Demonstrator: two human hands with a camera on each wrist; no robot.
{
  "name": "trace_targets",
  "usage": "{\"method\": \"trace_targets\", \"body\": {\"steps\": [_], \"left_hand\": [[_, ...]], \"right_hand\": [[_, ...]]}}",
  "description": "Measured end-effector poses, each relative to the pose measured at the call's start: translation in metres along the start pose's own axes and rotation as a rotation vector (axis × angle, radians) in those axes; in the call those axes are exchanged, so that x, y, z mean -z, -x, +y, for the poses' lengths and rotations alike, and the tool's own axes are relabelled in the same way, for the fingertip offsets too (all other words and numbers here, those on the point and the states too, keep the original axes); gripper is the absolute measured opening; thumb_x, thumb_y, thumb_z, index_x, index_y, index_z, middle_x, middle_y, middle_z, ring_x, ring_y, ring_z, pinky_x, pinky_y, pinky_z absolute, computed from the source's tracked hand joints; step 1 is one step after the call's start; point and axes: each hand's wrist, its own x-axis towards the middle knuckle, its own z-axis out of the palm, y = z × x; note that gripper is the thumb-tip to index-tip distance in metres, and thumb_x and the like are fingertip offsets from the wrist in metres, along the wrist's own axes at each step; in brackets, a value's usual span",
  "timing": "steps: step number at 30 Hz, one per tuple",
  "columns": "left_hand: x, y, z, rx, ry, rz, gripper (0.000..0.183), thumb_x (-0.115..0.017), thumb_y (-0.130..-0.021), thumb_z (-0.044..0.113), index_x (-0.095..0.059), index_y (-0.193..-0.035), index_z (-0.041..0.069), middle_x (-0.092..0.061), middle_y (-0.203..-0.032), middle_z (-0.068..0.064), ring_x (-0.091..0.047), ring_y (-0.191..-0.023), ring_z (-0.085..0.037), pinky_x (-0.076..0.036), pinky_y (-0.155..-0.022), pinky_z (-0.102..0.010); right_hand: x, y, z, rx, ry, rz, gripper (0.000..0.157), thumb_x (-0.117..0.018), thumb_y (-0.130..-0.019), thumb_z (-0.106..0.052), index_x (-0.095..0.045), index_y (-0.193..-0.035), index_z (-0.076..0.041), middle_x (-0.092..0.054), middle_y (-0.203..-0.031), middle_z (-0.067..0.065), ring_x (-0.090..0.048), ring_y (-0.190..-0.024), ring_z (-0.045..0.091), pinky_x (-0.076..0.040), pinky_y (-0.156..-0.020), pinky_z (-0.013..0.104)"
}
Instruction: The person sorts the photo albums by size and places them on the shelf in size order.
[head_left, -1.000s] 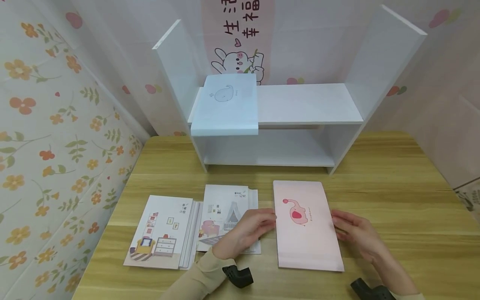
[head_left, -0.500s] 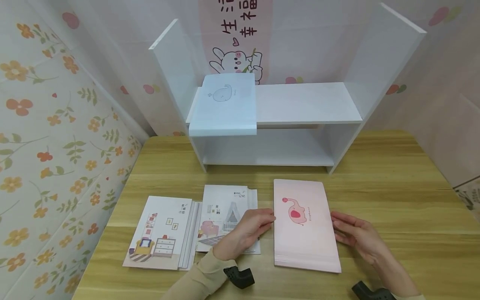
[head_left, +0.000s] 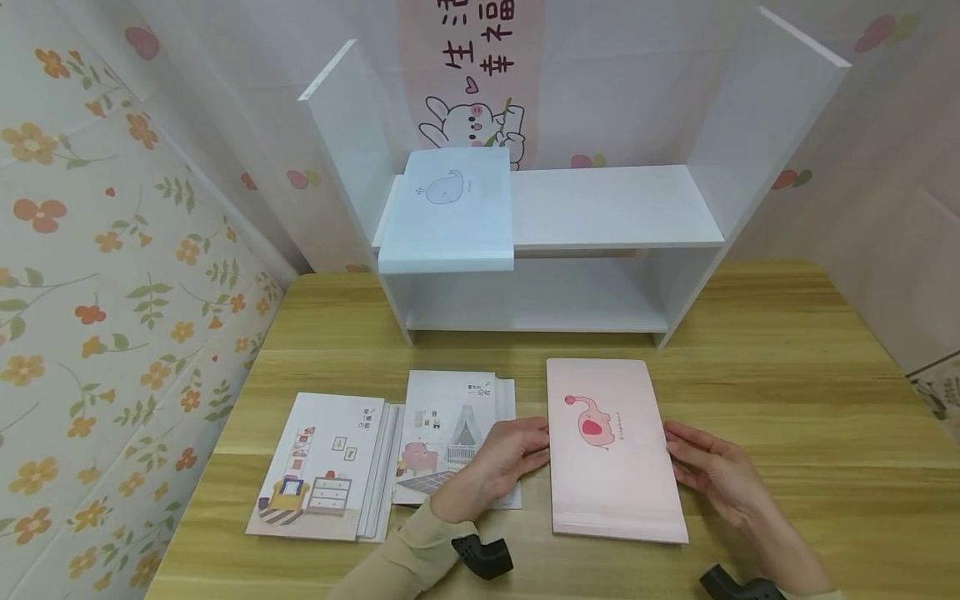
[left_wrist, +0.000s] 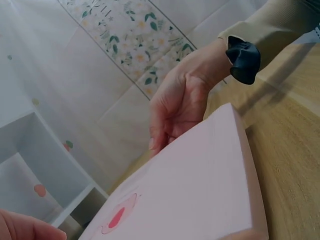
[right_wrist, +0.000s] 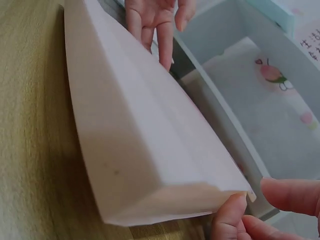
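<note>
A pink book (head_left: 615,492) with an elephant on its cover lies on the table in the head view, long side pointing away from me. My left hand (head_left: 502,457) rests at its left edge, fingers loosely bent with the tips right at the side. Opposite it, my right hand (head_left: 716,473) has its fingertips at the right edge. In the right wrist view, right-hand fingers (right_wrist: 230,217) touch the book's side, with the thumb held apart. The left wrist view shows the right hand (left_wrist: 182,100) beyond the book, its lower fingers partly hidden.
Left of the book lie two stacks of white books, one (head_left: 318,467) farther left and one (head_left: 450,417) partly under my left forearm. A white shelf (head_left: 615,204) stands behind, with a light blue book (head_left: 457,217) on its upper board, overhanging the front. A floral curtain (head_left: 112,333) borders the left.
The pink book's near end has swung slightly left and then back right between my hands. Both hands stay at its edges. The head view has shifted a little.
</note>
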Motion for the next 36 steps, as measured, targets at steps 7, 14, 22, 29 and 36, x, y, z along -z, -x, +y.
{"method": "trace_targets", "body": {"steps": [7, 14, 22, 29, 36], "left_hand": [[-0.002, -0.005, -0.004, -0.051, -0.022, 0.04, 0.043, -0.056, -0.084, -0.009, -0.047, -0.126, -0.015, -0.059, -0.118, -0.019, -0.06, -0.092, -0.016, -0.051, -0.087, -0.032], [-0.003, -0.008, 0.001, -0.102, -0.013, 0.094, 0.036, -0.059, -0.082, -0.009, -0.058, -0.118, -0.012, -0.066, -0.099, -0.011, -0.06, -0.076, -0.011, -0.053, -0.076, -0.026], [-0.005, -0.007, 0.009, -0.106, -0.004, 0.125, 0.032, -0.064, -0.082, -0.005, -0.062, -0.114, -0.007, -0.066, -0.09, -0.004, -0.058, -0.068, -0.008, -0.049, -0.063, -0.02], [-0.004, -0.003, 0.015, -0.12, 0.031, 0.111, 0.033, -0.062, -0.082, -0.007, -0.061, -0.115, -0.008, -0.064, -0.096, -0.009, -0.058, -0.073, -0.012, -0.05, -0.065, -0.021], [-0.005, 0.003, 0.027, -0.152, 0.051, 0.086, 0.033, -0.063, -0.083, -0.004, -0.061, -0.115, -0.008, -0.066, -0.098, -0.009, -0.06, -0.075, -0.012, -0.051, -0.068, -0.021]], "right_hand": [[-0.002, 0.0, 0.0, -0.014, -0.014, 0.037, 0.032, -0.06, -0.089, 0.0, -0.069, -0.093, -0.03, -0.067, -0.094, -0.009, -0.062, -0.083, 0.004, -0.052, -0.069, 0.02], [-0.003, 0.001, 0.002, -0.014, -0.056, -0.003, 0.032, -0.057, -0.09, 0.002, -0.071, -0.094, -0.027, -0.068, -0.094, -0.006, -0.062, -0.084, 0.007, -0.053, -0.071, 0.022], [-0.006, 0.005, 0.001, 0.016, -0.2, -0.076, 0.033, -0.053, -0.091, 0.007, -0.074, -0.096, -0.019, -0.069, -0.097, -0.002, -0.064, -0.085, 0.01, -0.054, -0.073, 0.023], [-0.005, 0.008, -0.003, 0.041, -0.26, -0.169, 0.034, -0.047, -0.094, 0.007, -0.072, -0.102, -0.015, -0.068, -0.1, 0.0, -0.064, -0.086, 0.01, -0.053, -0.075, 0.021], [-0.006, 0.01, -0.009, 0.05, -0.339, -0.278, 0.035, -0.041, -0.096, 0.006, -0.07, -0.107, -0.01, -0.067, -0.101, 0.003, -0.063, -0.088, 0.011, -0.052, -0.077, 0.021]]}}
